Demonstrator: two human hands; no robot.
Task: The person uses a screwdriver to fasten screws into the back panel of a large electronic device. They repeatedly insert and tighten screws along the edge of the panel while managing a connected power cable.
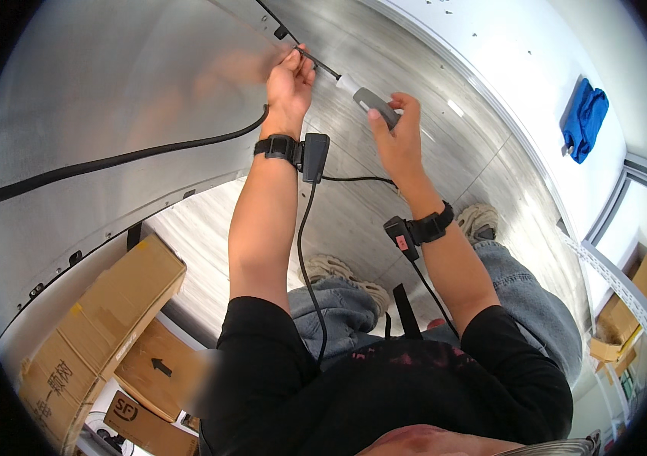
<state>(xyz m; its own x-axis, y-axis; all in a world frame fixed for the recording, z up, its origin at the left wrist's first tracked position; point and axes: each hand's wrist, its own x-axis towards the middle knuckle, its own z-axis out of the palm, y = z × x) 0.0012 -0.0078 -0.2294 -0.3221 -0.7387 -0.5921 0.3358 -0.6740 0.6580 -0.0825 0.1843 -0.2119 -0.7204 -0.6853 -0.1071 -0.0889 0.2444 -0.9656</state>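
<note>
I have the right hand (402, 140) closed around the back end of a grey-handled screwdriver (375, 104), thumb on the near side and fingers over the far side, a hold that I judge leaves the handle easy to roll. The tool slants over the pale floor (483, 144), its shaft aimed at the edge of the silver metal panel (149, 83), close to a small black fitting (281, 33). Up there the left hand (291, 87) pinches around the far end of the shaft; I read that as guiding the thin end while the other hand controls the handle from behind. Whether a small part also sits between those fingertips I cannot tell, since they cover it. A thick black cable (126, 154) crosses the panel and meets the left wrist, so I would mind it snagging. The black sensor boxes, one at the left wrist (315, 158) and one at the right (401, 239), sit behind the palms, which leaves the fingers free, with their leads trailing toward the body. Cardboard boxes (118, 300) lie at lower left and a blue cloth (586, 118) rests on the white surface (521, 76), both well apart from the tool.
</note>
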